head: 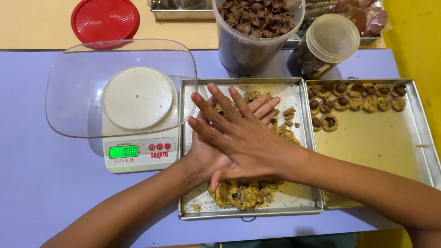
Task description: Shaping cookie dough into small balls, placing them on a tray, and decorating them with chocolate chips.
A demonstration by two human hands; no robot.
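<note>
My right hand (239,133) lies flat on top of my left hand (206,158), palms pressed together and fingers stretched out. Whatever sits between the palms is hidden. Both hands hover over a metal tray (296,200) dusted with crumbs. A mound of chocolate-chip cookie dough (243,193) lies on the tray just below my hands. Small bits of dough (287,124) are scattered to the right of my fingers.
A second metal tray (367,151) on the right holds several dough rounds topped with chocolate pieces (353,98) along its far edge. A kitchen scale (138,154) with a clear bowl (73,92) stands left. Behind are a tub of chocolate pieces (257,27), a jar on its side (324,46) and a red lid (104,20).
</note>
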